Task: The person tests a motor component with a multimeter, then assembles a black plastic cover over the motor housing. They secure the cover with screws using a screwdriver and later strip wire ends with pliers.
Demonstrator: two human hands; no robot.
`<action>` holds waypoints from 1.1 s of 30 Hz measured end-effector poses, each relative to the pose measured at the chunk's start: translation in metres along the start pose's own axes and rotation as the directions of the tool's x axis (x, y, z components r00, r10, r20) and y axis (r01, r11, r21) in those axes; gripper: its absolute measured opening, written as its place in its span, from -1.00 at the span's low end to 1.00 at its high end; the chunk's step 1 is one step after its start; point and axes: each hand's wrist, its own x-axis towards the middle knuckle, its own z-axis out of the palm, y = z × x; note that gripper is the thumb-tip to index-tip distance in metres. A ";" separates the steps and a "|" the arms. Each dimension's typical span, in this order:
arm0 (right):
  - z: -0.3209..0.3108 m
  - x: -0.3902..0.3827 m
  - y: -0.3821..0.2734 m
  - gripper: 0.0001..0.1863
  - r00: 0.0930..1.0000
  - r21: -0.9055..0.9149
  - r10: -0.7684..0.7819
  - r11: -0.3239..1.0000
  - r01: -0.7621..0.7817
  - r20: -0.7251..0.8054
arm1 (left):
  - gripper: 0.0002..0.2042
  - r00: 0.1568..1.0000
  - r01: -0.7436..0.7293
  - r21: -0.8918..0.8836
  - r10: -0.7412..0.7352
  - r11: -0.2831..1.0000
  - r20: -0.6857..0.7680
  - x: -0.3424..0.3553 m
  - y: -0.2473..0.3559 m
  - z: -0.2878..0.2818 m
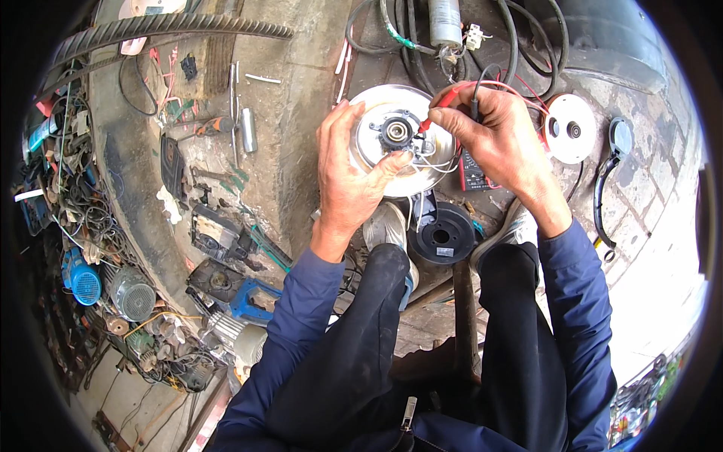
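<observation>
My left hand (346, 162) steadies a round, pale metal motor housing (416, 185), its fingers along the left rim and its thumb by the middle. A bearing (396, 131) sits at the housing's centre, with thin white wires (433, 163) running out beside it. Pinched in my right hand (501, 135) is a red test probe (443, 105), its tip at the wire connections right of the bearing. A black test probe (474, 108) is also in that hand. Partly hidden below my right hand lies a red-and-black multimeter (473, 178).
Right of my hands lie a white disc (570, 129) and a black strap-like part (600, 188). A black round part (442, 235) sits between my shoes. Cables and a grey cylinder (445, 22) are ahead. Leftward are rebar (173, 26), a screwdriver (215, 126) and piled motors (133, 294).
</observation>
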 end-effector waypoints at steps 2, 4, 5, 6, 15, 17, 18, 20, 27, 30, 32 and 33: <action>-0.001 0.004 -0.003 -0.76 0.995 -0.133 -0.090 0.987 0.094 0.036 | -0.11 1.000 0.000 0.000 0.000 1.000 0.002 0.000 0.000 0.000; -0.003 0.007 -0.007 -0.75 0.988 -0.236 -0.138 0.960 0.149 0.065 | -0.12 1.000 -0.008 0.000 0.008 1.000 -0.002 0.001 -0.001 0.000; -0.004 0.008 -0.009 -0.74 0.984 -0.266 -0.166 0.947 0.178 0.068 | -0.12 1.000 -0.012 -0.001 0.012 1.000 -0.003 0.001 -0.001 0.001; -0.005 0.009 -0.012 -0.74 0.978 -0.297 -0.194 0.932 0.207 0.072 | -0.13 1.000 -0.010 0.004 0.010 1.000 -0.002 0.001 -0.001 0.001; -0.025 0.021 -0.018 -0.73 0.995 -0.003 0.104 0.995 -0.104 -0.011 | -0.27 1.000 -0.014 0.000 0.014 1.000 -0.012 0.002 0.000 0.001; -0.020 0.022 -0.014 -0.80 0.991 0.018 0.123 0.992 -0.124 0.053 | -0.33 0.999 -0.042 0.010 0.042 0.999 -0.009 0.002 0.000 0.001; -0.015 0.022 -0.011 -0.82 0.988 0.056 0.126 0.990 -0.131 0.089 | -0.33 0.999 -0.044 0.014 0.045 0.999 -0.010 0.002 0.000 0.001; -0.007 0.022 -0.006 -0.76 0.979 -0.081 0.115 0.991 -0.103 0.165 | -0.34 0.999 -0.047 0.020 0.048 0.999 -0.015 0.003 0.000 0.001; 0.010 0.021 0.006 -0.68 0.930 -0.232 0.191 0.965 -0.120 0.315 | -0.36 0.999 -0.040 0.002 0.040 0.999 -0.030 0.001 0.000 0.003; 0.008 0.020 0.007 -0.66 0.952 -0.115 0.205 0.976 -0.182 0.226 | -0.36 0.999 -0.043 -0.003 0.043 0.999 -0.030 0.001 0.000 0.002; 0.001 0.019 0.006 -0.60 0.973 -0.063 0.194 0.980 -0.187 0.127 | -0.37 0.999 -0.034 -0.021 0.034 0.999 -0.030 0.001 0.001 0.003; -0.006 0.018 0.005 -0.57 0.963 0.005 0.251 0.967 -0.253 0.099 | -0.36 0.999 -0.038 -0.010 0.038 0.999 -0.031 0.001 0.001 0.003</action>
